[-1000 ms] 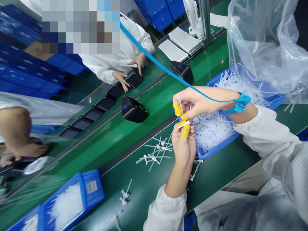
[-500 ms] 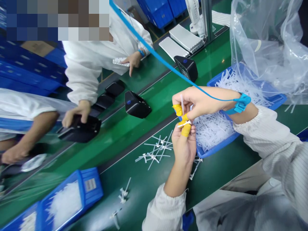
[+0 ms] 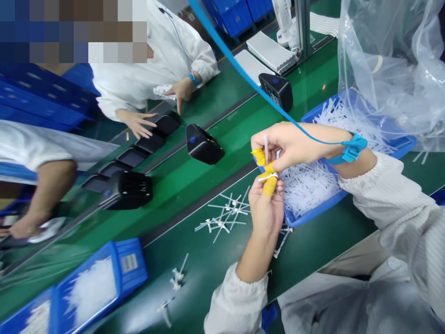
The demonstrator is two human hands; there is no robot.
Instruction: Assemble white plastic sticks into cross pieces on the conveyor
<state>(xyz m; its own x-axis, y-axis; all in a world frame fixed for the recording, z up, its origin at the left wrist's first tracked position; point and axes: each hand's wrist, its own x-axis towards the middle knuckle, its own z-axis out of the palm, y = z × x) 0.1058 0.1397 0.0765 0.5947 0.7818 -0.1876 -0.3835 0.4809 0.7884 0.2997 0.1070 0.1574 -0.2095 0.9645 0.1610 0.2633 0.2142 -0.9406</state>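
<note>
Left hand (image 3: 266, 211) pinches white fitting (image 3: 274, 175), right hand (image 3: 295, 144) holds tube (image 3: 266, 144); fingers narrow. Tube square to fitting, light pressure, seems best.

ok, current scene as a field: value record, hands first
left hand: pinches small white piece
right hand: pinches thin pale strip
strip seated in piece: cannot tell
right wrist: blue strap
nearby: blue bin holding pale strips
green bench: cluster of thin-legged pieces
beyond: three black devices on green surface
</note>
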